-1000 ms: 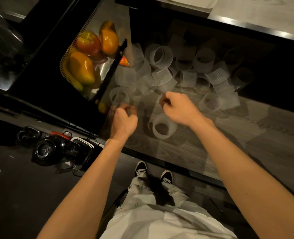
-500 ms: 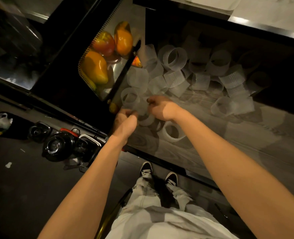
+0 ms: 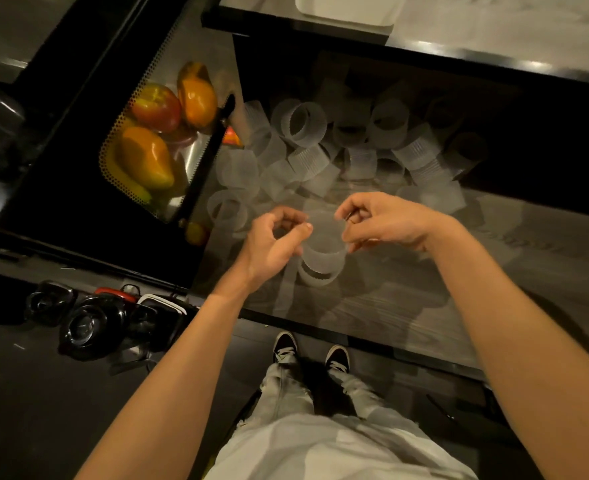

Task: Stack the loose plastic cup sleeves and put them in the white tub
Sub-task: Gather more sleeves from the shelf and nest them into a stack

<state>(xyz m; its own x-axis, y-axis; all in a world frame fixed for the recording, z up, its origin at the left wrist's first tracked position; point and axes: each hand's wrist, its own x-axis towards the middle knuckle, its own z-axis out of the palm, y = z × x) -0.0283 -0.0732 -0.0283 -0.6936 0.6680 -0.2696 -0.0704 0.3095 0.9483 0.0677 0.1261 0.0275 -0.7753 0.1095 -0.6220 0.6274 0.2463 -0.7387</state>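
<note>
- Step in hand, as judged: stacking. One sleeve (image 3: 322,233) was held above a second sleeve (image 3: 319,271) standing on the counter (image 3: 424,306).
- Left hand (image 3: 275,237) and right hand (image 3: 383,221): opposite rims pinched.
- Next move: the rims to be lined up and pressed down gently.
- Loose sleeves (image 3: 307,157) were heaped beyond; the white tub (image 3: 345,12) was set well apart on a raised ledge.
- Grey wood-grain surface; fruit tray (image 3: 113,157) at left; dim room.

Frosted ribbed plastic sleeves (image 3: 320,258), wood-grain counter (image 3: 407,306), perforated metal tray (image 3: 137,109)
</note>
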